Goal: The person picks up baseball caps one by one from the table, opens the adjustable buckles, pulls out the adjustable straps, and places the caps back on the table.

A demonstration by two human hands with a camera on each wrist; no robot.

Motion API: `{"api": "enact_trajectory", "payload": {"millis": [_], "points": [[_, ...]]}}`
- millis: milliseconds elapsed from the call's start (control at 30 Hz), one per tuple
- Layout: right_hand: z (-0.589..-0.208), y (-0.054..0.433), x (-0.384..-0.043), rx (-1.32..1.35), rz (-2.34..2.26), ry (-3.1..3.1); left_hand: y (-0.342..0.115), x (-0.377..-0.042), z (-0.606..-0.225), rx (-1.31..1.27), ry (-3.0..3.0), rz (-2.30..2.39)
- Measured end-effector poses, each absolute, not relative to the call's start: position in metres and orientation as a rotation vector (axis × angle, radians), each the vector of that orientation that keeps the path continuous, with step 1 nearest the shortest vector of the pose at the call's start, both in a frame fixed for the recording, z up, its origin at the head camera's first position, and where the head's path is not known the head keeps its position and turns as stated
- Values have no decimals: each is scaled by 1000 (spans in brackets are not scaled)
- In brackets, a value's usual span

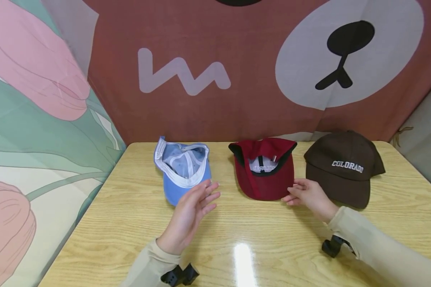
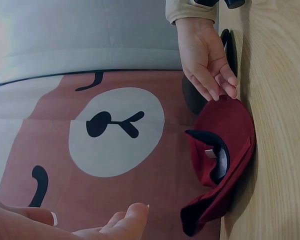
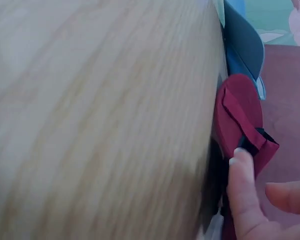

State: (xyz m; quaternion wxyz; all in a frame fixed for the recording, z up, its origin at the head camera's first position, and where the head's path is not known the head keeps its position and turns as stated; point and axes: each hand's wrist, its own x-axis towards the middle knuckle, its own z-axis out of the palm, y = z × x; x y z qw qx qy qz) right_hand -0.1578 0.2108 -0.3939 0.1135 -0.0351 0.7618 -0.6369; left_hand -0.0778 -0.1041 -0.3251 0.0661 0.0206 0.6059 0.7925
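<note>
Nearest to my right hand (image 1: pixel 313 198) is a dark red baseball cap (image 1: pixel 263 191), lying upside down with its brim toward me. The fingertips are at the right edge of its brim, and the right wrist view shows thumb and forefinger apart. To the left, a blue baseball cap (image 1: pixel 177 191) also lies upside down, with its white inner band showing. My left hand (image 1: pixel 190 215) hovers in front of its brim, palm turned inward, fingers loosely extended and holding nothing. At the right, a brown baseball cap (image 1: pixel 339 159) lettered COLORADO sits upright.
The caps stand in a row along the back of a wooden table (image 1: pixel 129 223). Behind them hangs a brown cloth (image 1: pixel 201 115) with a bear face. A flower-patterned cloth (image 1: pixel 54 151) borders the left side, and grey fabric (image 1: pixel 427 131) is on the right.
</note>
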Motion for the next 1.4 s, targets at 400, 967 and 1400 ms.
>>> {"api": "enact_trajectory", "payload": {"millis": [400,967,1400], "points": [[-372,255,-145,-288,-1051,2988,-106,-77,-328,55,1840,2381],[-390,284,-135,-217,-270,3270,-107,-76,-327,16,1841,2372],[-391,302,-140,-171,-227,3203,-106,-77,-330,21,1861,2359]]}}
